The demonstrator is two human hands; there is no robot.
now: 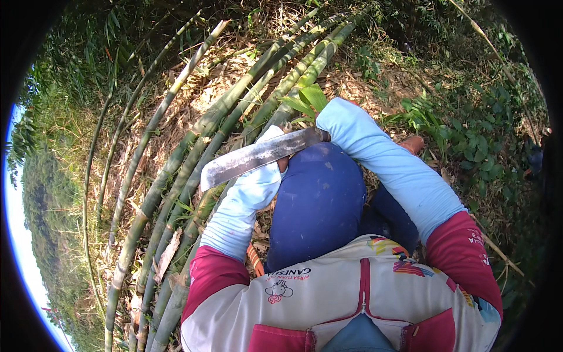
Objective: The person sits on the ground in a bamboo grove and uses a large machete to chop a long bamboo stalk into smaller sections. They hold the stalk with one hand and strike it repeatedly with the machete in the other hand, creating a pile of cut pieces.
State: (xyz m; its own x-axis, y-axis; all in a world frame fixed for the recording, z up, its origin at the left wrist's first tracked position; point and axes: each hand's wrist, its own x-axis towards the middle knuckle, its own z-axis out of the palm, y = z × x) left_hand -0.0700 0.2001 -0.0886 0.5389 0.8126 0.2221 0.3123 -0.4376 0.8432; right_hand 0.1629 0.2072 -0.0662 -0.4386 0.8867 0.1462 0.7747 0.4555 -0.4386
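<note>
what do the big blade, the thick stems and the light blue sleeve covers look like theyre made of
The big blade looks like steel, dull and worn, judging by its grey, blotchy face. The thick stems appear to be bamboo: smooth, green, with ringed joints. The light blue sleeve covers seem to be matte, wrinkled fabric; cotton or synthetic, I can't tell.

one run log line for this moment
machete: handle end by right sleeve | left hand: mostly hidden behind blade | right hand: hidden | bamboo stalks: at left
</note>
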